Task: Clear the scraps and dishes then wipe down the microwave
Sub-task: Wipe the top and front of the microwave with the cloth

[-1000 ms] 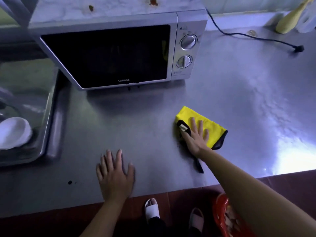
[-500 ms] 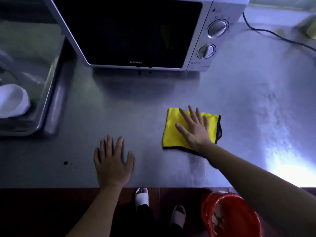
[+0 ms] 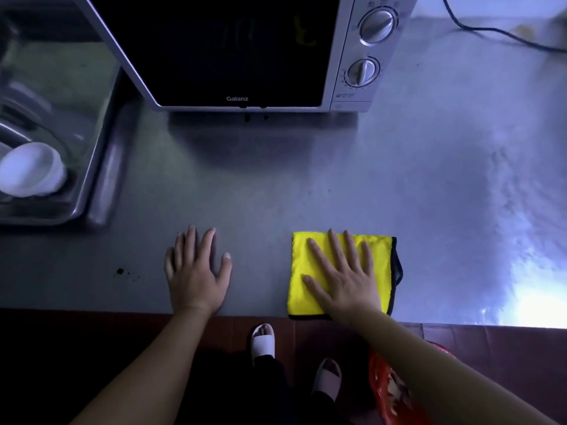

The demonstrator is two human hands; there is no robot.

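A silver microwave (image 3: 349, 50) with a dark door and two dials stands shut at the back of the steel counter (image 3: 306, 185). A folded yellow cloth (image 3: 380, 256) with a black edge lies flat at the counter's front edge. My right hand (image 3: 343, 274) rests flat on the cloth with its fingers spread. My left hand (image 3: 198, 271) lies flat on the bare counter to the cloth's left, holding nothing.
A steel sink (image 3: 101, 167) sits at the left with a white bowl (image 3: 30, 170) in it. A black cable (image 3: 491, 30) runs across the counter's back right. A red bin (image 3: 389, 391) with scraps stands on the floor below, beside my sandalled feet.
My right hand has drawn the yellow cloth toward the front edge of the counter and flattened it. The view has tilted down. My left hand stays flat on the counter.
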